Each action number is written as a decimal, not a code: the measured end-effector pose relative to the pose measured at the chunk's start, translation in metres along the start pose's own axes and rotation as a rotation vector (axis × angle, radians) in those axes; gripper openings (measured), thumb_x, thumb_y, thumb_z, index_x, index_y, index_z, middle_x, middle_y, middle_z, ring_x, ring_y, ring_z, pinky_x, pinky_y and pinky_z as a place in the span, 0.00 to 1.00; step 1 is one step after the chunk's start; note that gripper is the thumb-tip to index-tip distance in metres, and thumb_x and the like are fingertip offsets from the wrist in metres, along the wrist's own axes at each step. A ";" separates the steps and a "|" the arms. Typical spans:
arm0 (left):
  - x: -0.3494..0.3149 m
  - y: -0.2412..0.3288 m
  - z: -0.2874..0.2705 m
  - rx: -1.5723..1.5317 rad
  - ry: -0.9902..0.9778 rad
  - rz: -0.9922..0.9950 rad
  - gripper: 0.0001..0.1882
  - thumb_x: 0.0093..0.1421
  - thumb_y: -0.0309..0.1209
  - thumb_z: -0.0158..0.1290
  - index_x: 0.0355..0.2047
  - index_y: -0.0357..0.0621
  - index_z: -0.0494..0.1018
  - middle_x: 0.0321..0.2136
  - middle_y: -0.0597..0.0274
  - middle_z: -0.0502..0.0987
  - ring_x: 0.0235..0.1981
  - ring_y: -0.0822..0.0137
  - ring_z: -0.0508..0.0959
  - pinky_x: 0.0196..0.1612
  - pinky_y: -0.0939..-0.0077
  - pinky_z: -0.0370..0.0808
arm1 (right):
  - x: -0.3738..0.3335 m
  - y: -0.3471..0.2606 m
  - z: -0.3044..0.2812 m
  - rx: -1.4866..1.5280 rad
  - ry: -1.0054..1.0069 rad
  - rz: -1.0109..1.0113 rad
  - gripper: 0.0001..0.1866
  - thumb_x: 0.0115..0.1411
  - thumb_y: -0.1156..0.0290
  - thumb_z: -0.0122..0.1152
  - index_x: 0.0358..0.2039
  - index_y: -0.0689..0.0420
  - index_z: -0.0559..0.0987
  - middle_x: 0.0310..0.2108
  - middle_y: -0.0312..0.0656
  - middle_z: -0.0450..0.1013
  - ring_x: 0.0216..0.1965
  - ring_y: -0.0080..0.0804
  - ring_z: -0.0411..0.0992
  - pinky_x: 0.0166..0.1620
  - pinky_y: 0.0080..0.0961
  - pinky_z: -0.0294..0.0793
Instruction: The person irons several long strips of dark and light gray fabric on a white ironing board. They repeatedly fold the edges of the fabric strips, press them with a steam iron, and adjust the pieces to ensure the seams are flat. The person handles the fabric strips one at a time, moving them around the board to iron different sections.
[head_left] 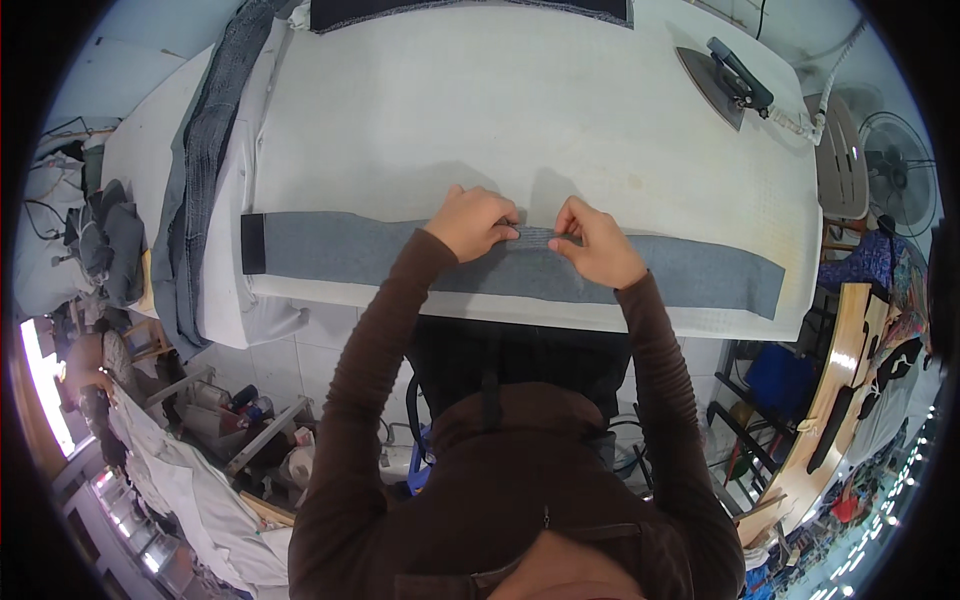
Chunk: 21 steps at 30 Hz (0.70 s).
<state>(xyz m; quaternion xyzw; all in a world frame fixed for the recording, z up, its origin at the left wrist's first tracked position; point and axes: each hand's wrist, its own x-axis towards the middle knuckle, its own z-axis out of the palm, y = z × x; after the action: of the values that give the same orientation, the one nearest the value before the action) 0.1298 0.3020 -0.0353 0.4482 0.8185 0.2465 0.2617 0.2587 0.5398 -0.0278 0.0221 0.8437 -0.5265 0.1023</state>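
Observation:
A long grey-blue strip of fabric (340,245), like a cut garment panel, lies across the near edge of the white-covered table (480,120). Its left end carries a dark band. My left hand (474,222) pinches the strip's far edge near the middle. A short way to the right, my right hand (597,243) pinches the same edge between thumb and fingers. Between both hands a small part of the edge is turned up, showing a lighter, ribbed-looking side. The fingertips partly hide the cloth they grip.
An iron (735,85) with a hose rests at the table's far right. Dark folded fabric (205,150) hangs over the left side, and another dark piece (460,10) lies at the far edge. A fan (893,170) stands right, beyond the table.

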 end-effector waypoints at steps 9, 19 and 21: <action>-0.044 -0.048 0.043 0.390 0.719 -0.171 0.18 0.57 0.48 0.72 0.38 0.55 0.79 0.45 0.68 0.79 0.54 0.55 0.75 0.60 0.52 0.62 | -0.008 0.038 0.013 -0.576 0.582 -0.159 0.14 0.57 0.71 0.76 0.42 0.53 0.82 0.41 0.42 0.78 0.43 0.44 0.77 0.46 0.44 0.71; -0.142 -0.162 -0.046 0.296 0.750 -0.346 0.11 0.66 0.36 0.66 0.42 0.45 0.81 0.41 0.57 0.80 0.45 0.49 0.76 0.49 0.57 0.72 | -0.241 0.259 -0.233 -0.882 0.978 0.561 0.29 0.71 0.56 0.66 0.64 0.62 0.77 0.56 0.57 0.79 0.58 0.60 0.76 0.62 0.52 0.74; -0.146 -0.153 -0.056 0.168 0.565 -0.342 0.11 0.65 0.36 0.67 0.38 0.42 0.80 0.33 0.57 0.79 0.39 0.51 0.73 0.45 0.57 0.72 | -0.254 0.273 -0.244 -0.867 0.913 0.552 0.31 0.71 0.55 0.66 0.67 0.62 0.75 0.58 0.59 0.78 0.60 0.60 0.76 0.64 0.51 0.73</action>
<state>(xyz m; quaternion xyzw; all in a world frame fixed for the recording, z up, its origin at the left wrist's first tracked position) 0.0687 0.0933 -0.0613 0.2384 0.9394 0.2451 0.0242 0.5107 0.8966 -0.1153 0.4131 0.9002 -0.0338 -0.1336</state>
